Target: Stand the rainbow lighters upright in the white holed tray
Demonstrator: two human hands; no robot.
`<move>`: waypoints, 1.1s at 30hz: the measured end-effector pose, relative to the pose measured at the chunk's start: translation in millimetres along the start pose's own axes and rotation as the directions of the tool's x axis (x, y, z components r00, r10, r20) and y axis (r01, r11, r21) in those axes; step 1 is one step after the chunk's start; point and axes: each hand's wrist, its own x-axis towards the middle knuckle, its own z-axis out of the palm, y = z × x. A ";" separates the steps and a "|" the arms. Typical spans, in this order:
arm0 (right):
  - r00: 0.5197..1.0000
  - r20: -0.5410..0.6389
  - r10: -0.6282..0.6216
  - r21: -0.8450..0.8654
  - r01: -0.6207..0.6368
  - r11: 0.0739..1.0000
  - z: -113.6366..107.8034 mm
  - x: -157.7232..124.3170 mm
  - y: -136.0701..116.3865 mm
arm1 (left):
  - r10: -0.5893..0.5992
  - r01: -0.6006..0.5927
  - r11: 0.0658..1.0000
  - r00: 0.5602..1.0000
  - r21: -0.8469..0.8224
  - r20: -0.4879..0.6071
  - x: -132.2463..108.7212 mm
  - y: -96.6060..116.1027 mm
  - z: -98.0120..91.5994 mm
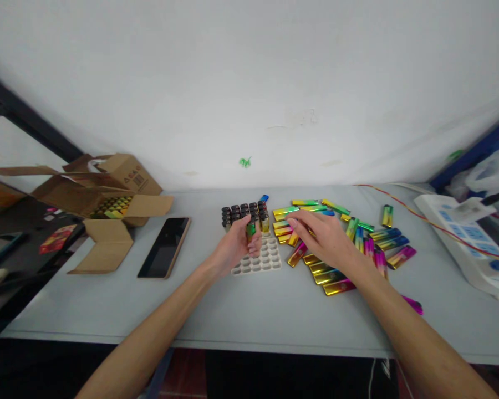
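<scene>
Loading, seemingly — gripping a green piece (251, 230) in left hand (236, 241) over white tray (263, 262); curling right hand (327, 233) above glossy pieces (331, 277), cannot tell whether gripping; calls next — probably — for careful alignment.

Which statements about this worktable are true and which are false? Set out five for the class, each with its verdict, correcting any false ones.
1. The left hand holds a green piece. True.
2. The phone lies to the right of the white tray. False: it lies to the tray's left.
3. Black-topped pieces stand in rows behind the left hand. True.
4. The open cardboard box has nothing in it. False: yellowish pieces show inside.
5. A power strip lies towards the table's right end. True.
</scene>
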 end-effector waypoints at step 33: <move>0.997 0.067 -0.038 -0.066 0.043 0.997 -2.8 0.9 -2.9 | 0.464 -0.315 0.470 0.883 0.824 0.073 -53.1 70.2 -67.9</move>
